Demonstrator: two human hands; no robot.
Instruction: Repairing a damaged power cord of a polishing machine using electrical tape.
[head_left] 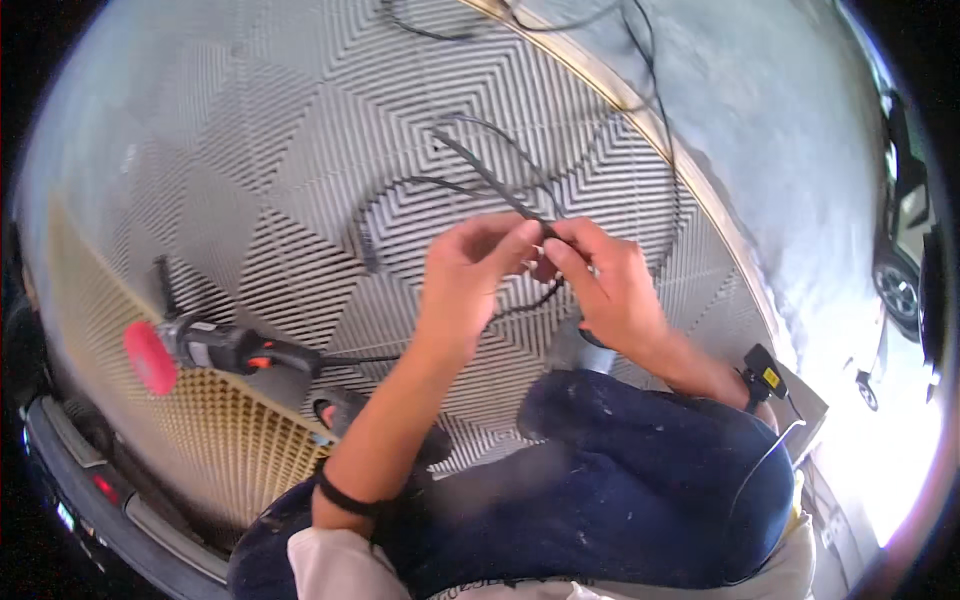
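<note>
My left hand (462,272) and my right hand (612,283) meet in front of me, above the patterned floor. Both are closed in a pinch on a black cable (490,180), their fingertips almost touching. From between my fingers a thick dark length of it reaches up and to the left, ending in what looks like a free tip. Thinner loops of black cord (515,150) curl around behind my hands. The exact spot under my fingertips is partly hidden.
A polisher (235,345) with a red pad (150,357) lies to my left beside yellow grating (225,420), its cord running toward me. Grey slatted floor tiles (300,130) end at a pale curved edge strip (690,180). Cars stand at the far right and lower left.
</note>
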